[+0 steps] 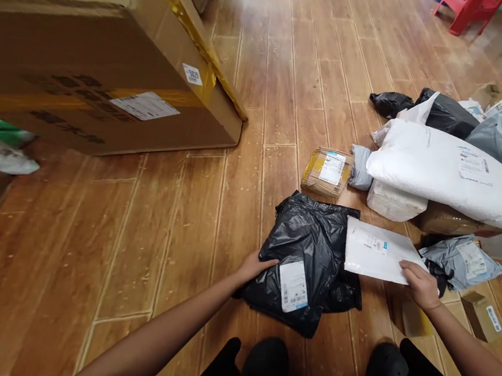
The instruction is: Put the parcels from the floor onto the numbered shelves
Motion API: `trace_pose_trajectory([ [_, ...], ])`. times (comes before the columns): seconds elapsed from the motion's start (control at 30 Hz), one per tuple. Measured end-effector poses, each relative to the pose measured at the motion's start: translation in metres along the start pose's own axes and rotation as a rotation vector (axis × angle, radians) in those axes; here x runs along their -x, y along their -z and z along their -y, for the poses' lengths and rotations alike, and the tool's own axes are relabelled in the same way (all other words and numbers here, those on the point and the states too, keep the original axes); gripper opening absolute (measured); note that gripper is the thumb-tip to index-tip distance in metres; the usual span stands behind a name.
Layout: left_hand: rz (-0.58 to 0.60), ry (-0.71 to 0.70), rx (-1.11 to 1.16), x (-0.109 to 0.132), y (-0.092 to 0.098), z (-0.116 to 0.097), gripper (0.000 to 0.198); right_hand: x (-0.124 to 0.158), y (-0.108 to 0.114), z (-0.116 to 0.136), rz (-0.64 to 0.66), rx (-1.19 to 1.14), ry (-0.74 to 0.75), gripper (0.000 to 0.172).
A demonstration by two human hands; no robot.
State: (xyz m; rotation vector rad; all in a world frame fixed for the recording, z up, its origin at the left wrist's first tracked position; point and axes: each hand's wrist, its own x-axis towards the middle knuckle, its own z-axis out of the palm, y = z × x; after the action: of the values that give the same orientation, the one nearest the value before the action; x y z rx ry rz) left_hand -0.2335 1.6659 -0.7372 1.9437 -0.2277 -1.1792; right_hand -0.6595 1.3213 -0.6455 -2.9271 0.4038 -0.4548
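Two hands: both are down at parcels on the wooden floor (159,213), each on a different one.
Left hand: the left hand (255,267) is closed over the left edge of the black parcel (312,245), fingers on top, gripping the plastic.
Black parcel: it lies on the floor just right of the left hand, wrinkled, with a white label (293,286) facing up near that hand.
Right hand: the right hand (420,285) grips the near right corner of the white mailer (375,250), fingers on top.
White mailer: flat, reaching left and away from the right hand, its left edge overlapping the black parcel.
Beside the right hand: a grey bag (463,260) just beyond it, a small carton (484,316) to its right.
Beyond both hands: a taped small box (327,172), then a long white sack (451,174) on a heap of bags.
Far left of the left hand: a big cardboard box (91,68).
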Motion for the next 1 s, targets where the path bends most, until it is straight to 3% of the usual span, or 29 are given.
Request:
trace_pose_trajectory([
  [0.27,0.014,0.023,0.020,-0.002,-0.004,-0.006,0.075,0.003,-0.006,-0.001,0.118,-0.017,0.020,0.039],
  [0.43,0.143,0.053,0.116,0.009,-0.006,-0.010,0.094,0.006,-0.006,-0.003,0.151,-0.061,-0.093,0.035],
  [0.53,0.170,0.067,0.227,0.018,-0.013,-0.009,0.101,-0.002,0.004,0.002,0.092,-0.064,-0.215,0.045],
  [0.67,0.158,0.013,0.175,0.019,-0.016,-0.012,0.101,-0.032,0.029,0.021,-0.090,-0.154,-0.208,0.042],
  [0.73,0.196,-0.047,0.070,0.011,0.002,-0.021,0.091,-0.050,0.040,0.034,-0.157,-0.200,-0.135,0.041],
  [0.83,0.320,-0.136,-0.286,-0.010,0.061,-0.051,0.048,-0.072,0.053,0.050,-0.245,-0.210,0.009,0.039],
  [0.9,0.250,-0.184,-0.733,-0.023,0.101,-0.078,0.019,-0.081,0.060,0.056,-0.280,-0.202,0.070,0.034],
  [0.93,0.187,-0.204,-0.827,-0.027,0.113,-0.091,0.012,-0.084,0.063,0.057,-0.294,-0.200,0.086,0.031],
  [1.0,0.104,-0.357,-0.995,-0.029,0.113,-0.114,0.014,-0.089,0.067,0.057,-0.328,-0.208,0.096,0.028],
])
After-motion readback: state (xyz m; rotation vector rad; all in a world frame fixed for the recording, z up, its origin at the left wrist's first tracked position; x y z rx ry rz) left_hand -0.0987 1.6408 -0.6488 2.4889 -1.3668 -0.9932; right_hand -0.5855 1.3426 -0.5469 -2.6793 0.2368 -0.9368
